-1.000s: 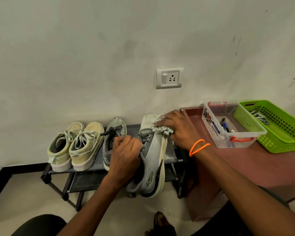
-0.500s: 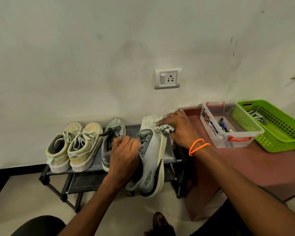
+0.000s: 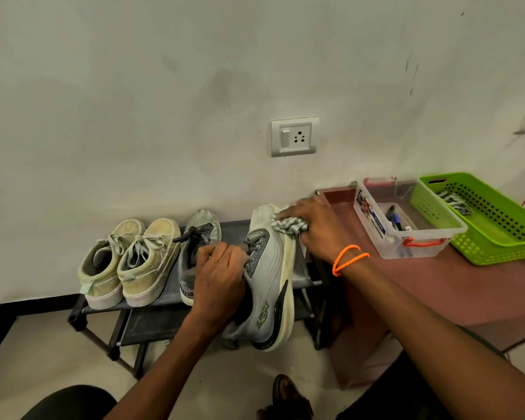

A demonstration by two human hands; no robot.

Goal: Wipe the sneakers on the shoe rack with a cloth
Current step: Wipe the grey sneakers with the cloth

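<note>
The person crouches in front of the low black shoe rack (image 3: 152,301) and works on the grey running sneaker (image 3: 270,277), which sits tipped at the rack's right end with its heel hanging past the front rail. The left hand (image 3: 222,277) is curled over the collar and laces, gripping the shoe to steady it. The right hand (image 3: 311,225) bunches a grey striped cloth (image 3: 288,224) under its fingers and presses it onto the toe cap.

To do this well, I would say the left hand should hold firm so the shoe does not slide off the rail while the cloth rubs. Short strokes from the toe back along the pale midsole would suit, turning the cloth to a fresh fold as it picks up dirt.

Its grey partner (image 3: 199,237) lies just beside the left hand, and the pair of beige canvas sneakers (image 3: 131,262) stands at the rack's left end, waiting.
</note>
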